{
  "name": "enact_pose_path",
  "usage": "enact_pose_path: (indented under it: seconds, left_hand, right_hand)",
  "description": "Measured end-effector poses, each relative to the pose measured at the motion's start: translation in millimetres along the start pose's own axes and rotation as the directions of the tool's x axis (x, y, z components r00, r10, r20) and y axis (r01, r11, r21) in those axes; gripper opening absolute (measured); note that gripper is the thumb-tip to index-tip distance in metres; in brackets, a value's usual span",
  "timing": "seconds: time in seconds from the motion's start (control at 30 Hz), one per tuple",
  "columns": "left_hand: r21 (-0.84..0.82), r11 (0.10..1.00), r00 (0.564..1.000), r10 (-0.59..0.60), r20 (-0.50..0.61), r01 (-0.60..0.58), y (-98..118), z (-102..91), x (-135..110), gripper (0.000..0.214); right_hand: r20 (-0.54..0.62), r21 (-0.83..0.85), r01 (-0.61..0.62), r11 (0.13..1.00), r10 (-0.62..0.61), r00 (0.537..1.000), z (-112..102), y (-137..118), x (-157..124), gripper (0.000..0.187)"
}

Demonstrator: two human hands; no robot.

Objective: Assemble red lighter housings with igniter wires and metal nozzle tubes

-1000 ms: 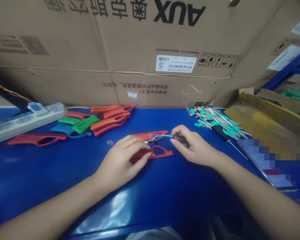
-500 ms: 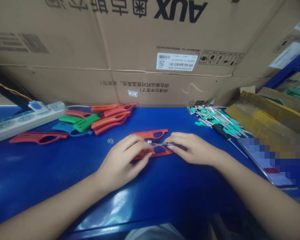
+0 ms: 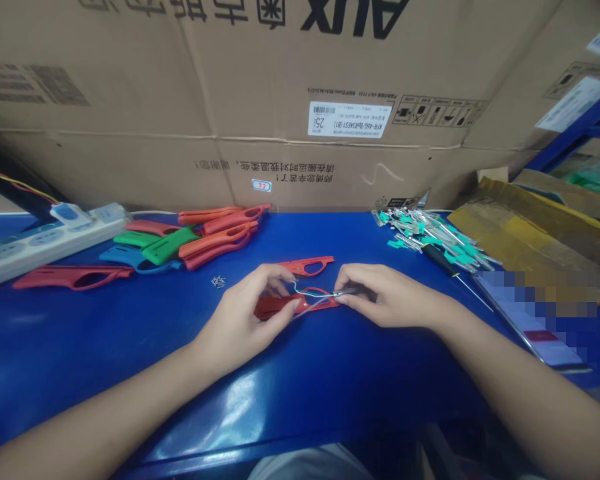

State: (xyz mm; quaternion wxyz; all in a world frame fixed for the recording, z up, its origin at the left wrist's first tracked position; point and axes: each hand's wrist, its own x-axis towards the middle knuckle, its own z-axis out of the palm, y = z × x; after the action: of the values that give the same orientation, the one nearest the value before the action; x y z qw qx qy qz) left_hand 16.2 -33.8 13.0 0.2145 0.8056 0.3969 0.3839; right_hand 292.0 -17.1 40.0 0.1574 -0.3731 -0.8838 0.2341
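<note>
A red plastic handle shell half (image 3: 275,307) lies on the blue table, its loop end to the right. My left hand (image 3: 247,310) is curled around it, thumb on the near side and fingers on the far side. In my right hand (image 3: 385,293) a dark, thin metal tube (image 3: 341,292) is pinched between thumb and fingers over the loop end. Thin wires (image 3: 310,293) run from the tube leftward to my left fingertips. Just behind is a second red shell half (image 3: 313,267). My left fingers partly hide both halves.
Small screws (image 3: 219,282) lie left of my left hand. Red, green and blue handle shells (image 3: 215,237) are piled beside a white power strip (image 3: 55,233). Metal rods with green parts (image 3: 425,233), a screwdriver (image 3: 440,260) and a phone-like slab (image 3: 530,327) sit right. Cardboard (image 3: 260,120) stands behind.
My left thumb and fingers have spread further apart around the shell half. The wires between my hands show more clearly, and a small white piece by my left fingertips is no longer visible.
</note>
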Motion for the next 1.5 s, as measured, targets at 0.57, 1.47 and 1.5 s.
enact_pose_path:
  seconds: [0.57, 1.47, 1.5]
  left_hand:
    - [0.094, 0.983, 0.986, 0.155, 0.061, -0.16, -15.2, 0.2, 5.2, 0.018]
    - [0.147, 0.974, 0.934, 0.113, 0.338, -0.171, -6.9, -8.7, 5.6, 0.033]
    - [0.142, 0.975, 0.935, 0.114, 0.337, -0.17, -7.6, -8.6, 5.6, 0.033]
  right_hand:
    - [0.075, -0.049, 0.056, 0.997, -0.052, 0.996, -7.6, 6.4, -0.6, 0.016]
    - [0.149, -0.305, 0.071, 0.95, -0.026, 0.988, -8.9, 3.8, -7.2, 0.023]
    - [0.154, -0.301, 0.076, 0.951, -0.03, 0.988, -8.7, 3.5, -7.0, 0.023]
